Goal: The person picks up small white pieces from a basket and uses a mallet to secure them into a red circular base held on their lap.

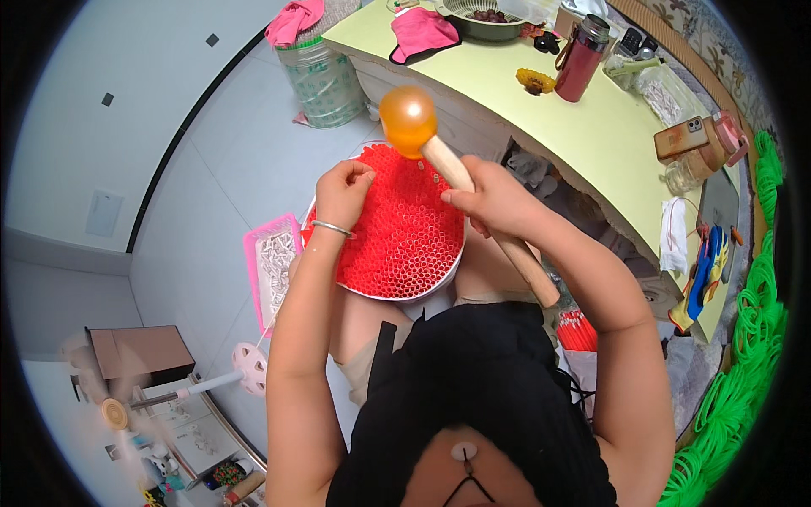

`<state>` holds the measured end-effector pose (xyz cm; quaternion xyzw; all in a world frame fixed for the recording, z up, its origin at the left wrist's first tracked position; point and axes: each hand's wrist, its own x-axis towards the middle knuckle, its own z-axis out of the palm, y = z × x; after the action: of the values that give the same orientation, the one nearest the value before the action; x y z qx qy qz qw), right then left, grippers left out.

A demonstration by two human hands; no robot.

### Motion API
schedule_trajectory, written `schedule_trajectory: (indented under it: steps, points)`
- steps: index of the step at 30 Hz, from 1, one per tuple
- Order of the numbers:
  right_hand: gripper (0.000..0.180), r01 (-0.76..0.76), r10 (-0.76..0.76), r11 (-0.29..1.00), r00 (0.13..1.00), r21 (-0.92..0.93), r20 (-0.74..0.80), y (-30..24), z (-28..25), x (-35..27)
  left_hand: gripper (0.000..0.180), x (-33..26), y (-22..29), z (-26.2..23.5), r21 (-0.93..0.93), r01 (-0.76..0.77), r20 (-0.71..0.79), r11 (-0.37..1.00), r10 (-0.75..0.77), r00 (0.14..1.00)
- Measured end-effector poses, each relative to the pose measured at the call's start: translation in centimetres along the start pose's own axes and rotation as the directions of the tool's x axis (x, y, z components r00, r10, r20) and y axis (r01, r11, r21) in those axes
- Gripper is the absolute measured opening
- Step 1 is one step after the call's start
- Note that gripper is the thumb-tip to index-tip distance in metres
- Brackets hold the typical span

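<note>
My right hand (494,198) is wrapped round the pale wooden handle of a mallet (408,118). Its glossy orange head is raised over the far edge of a bundle of red tubes (397,220). The tubes stand packed upright, open ends up, in a round white container (411,297) between my knees. Over the left part of the bundle is my left hand (342,194), its fingertips pinched together; anything between them is too small to make out. A couple of small pale pieces (436,178) poke up from the tubes near the mallet head.
Left of the bundle is a pink basket (251,253) of small white pieces, near a fan (114,414). A pale green table (498,93) curves along the right, holding a dark red flask (583,59) and a phone (681,138). Green cord (743,363) hangs at the far right.
</note>
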<state>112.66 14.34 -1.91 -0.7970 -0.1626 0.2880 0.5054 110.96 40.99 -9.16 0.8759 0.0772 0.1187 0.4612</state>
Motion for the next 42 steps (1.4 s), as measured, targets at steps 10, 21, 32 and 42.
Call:
schedule_trajectory:
  steps: [10, 21, 32, 42]
  points:
    - [0.022, 0.071, -0.013, 0.916, 0.989, 0.395, -0.148, 1.1, -1.9, -3.9, 0.010, -1.1, 4.1, 4.2, 0.099, -0.291, 0.082, 0.951, 0.284, 0.955]
    - [0.021, -0.013, 0.125, 0.868, 0.973, 0.496, -0.193, 5.0, -2.1, -6.8, 0.031, 0.4, 2.9, 3.0, -0.694, 0.630, 0.552, 0.348, -0.303, 0.777]
    - [0.038, -0.039, 0.109, 0.830, 0.990, 0.557, -0.093, 5.4, -1.2, -6.4, 0.036, 0.4, 4.5, 2.2, -0.871, 0.486, 0.426, 0.078, -0.375, 0.823]
    - [0.021, -0.024, 0.102, 0.829, 0.989, 0.559, -0.108, 5.5, -0.6, -6.8, 0.043, 0.4, 1.3, 2.9, -0.838, 0.542, 0.513, 0.056, -0.257, 0.819]
